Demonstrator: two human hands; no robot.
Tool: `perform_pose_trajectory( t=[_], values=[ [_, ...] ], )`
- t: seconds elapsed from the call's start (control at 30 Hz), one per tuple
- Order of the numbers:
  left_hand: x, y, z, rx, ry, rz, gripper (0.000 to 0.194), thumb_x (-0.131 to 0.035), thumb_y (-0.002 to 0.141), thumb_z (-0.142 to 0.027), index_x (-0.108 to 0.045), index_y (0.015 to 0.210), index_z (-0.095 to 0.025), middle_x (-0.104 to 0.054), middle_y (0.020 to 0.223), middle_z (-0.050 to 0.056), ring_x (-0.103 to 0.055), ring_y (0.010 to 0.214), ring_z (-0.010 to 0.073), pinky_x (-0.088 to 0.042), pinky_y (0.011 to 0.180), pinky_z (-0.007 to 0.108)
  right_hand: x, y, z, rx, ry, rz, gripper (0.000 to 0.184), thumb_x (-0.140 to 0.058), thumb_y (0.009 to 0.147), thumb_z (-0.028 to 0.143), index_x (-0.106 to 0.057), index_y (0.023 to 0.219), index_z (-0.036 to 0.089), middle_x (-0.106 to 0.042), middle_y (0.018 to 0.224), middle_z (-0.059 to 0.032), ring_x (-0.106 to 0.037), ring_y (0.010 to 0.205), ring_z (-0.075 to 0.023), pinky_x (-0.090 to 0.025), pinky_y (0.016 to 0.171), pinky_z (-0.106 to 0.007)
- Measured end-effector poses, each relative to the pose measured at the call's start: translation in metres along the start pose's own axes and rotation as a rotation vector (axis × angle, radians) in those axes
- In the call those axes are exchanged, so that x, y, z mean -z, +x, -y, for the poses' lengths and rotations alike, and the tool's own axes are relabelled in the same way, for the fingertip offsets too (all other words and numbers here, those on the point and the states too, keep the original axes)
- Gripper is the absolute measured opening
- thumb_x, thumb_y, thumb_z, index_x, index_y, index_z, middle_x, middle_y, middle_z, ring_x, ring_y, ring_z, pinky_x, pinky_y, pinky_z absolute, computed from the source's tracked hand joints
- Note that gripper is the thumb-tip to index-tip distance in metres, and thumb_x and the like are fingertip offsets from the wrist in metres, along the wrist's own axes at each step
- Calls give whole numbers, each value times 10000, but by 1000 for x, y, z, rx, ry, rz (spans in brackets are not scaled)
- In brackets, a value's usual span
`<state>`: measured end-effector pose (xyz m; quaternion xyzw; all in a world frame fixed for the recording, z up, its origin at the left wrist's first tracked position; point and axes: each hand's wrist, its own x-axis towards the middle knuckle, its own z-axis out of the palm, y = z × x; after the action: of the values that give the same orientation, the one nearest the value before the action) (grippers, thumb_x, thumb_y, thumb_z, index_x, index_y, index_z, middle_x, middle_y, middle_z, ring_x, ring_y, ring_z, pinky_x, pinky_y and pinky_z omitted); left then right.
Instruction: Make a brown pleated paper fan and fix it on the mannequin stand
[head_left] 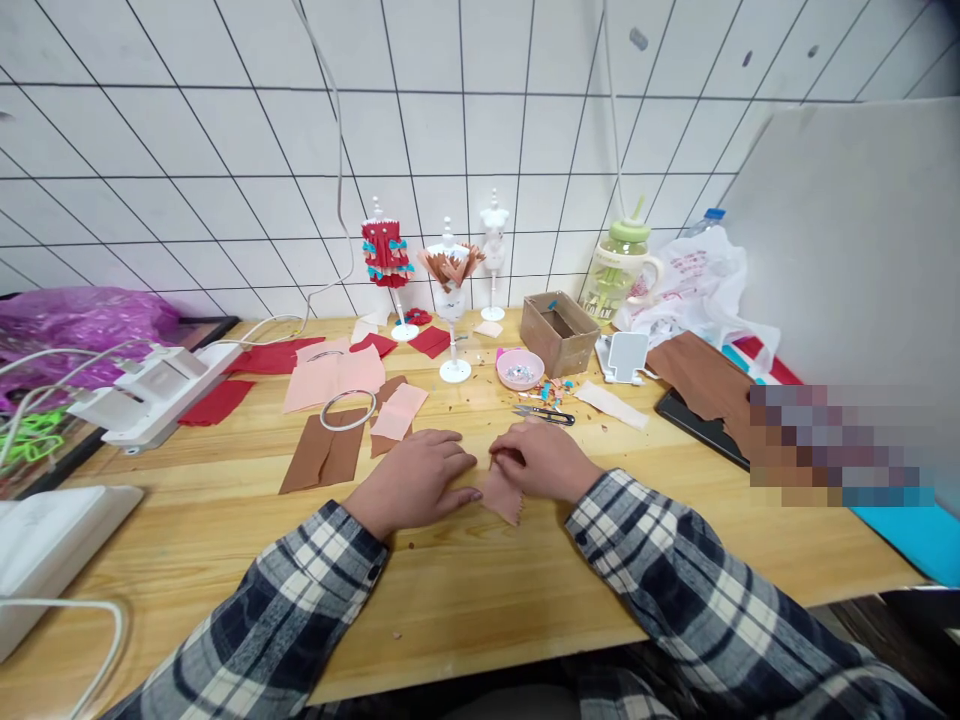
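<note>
A small dusty-pink piece of fabric with a zigzag-cut edge lies on the table. My right hand pinches its upper part, with the fingers curled and pressed together. From the other side, my left hand lies low over the table with its fingers stretched out, the thumb tip close by the fabric's left edge. Whether that thumb touches it, I cannot tell. Just beyond my right hand are black thread snips. A mini dress form behind my hands wears brown and pink pointed pieces around its top.
Brown fabric, pink fabric and a metal ring lie left. Behind stand a red-dressed mini form, a bare form, a pink dish, a cardboard box and a jug. A power strip sits left.
</note>
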<state>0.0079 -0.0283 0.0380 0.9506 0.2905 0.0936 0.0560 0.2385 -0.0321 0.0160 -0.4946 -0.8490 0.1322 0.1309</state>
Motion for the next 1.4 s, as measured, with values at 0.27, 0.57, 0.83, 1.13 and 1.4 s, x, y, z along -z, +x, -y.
perform_pose_trajectory(
  t=[0.27,0.57,0.83,1.13,1.4],
  values=[
    [-4,4,-22,-146,-48,55,367,-500,913,-480,-675,1074,-201,-693,982,113,-611,945,259,-477,827,383,-9,2,-3,-40,87,-35,447,-501,901,161,-535,1345,194,-608,1185,-106,-554,1074,-202,-412,894,-308],
    [-3,1,-2,66,-19,44,529,-469,913,-548,-581,1276,-181,-656,1057,142,-582,1030,300,-449,900,449,-3,-1,1,-34,-86,-51,326,-513,852,156,-710,1101,228,-668,1039,-86,-552,1014,-233,-402,889,-342],
    [-9,1,3,47,0,-2,412,-472,923,-516,-662,1138,-220,-662,1152,112,-515,1197,316,-371,1031,475,5,-3,17,33,-72,-60,254,-547,887,373,-750,1004,275,-666,887,-69,-531,907,-237,-347,844,-392],
    [12,-17,47,384,124,-194,376,-420,943,-393,-714,1069,-195,-702,1080,119,-582,1066,294,-409,975,461,-4,-2,6,88,-37,-9,327,-594,860,272,-676,1173,228,-653,1009,-77,-551,951,-221,-380,860,-351],
    [32,-57,94,861,257,-130,278,-494,816,-256,-726,947,-179,-723,1006,134,-601,976,349,-443,798,439,-11,-1,8,3,-19,26,361,-576,870,291,-646,1215,208,-646,1027,-93,-587,967,-226,-418,829,-330]
  ],
)
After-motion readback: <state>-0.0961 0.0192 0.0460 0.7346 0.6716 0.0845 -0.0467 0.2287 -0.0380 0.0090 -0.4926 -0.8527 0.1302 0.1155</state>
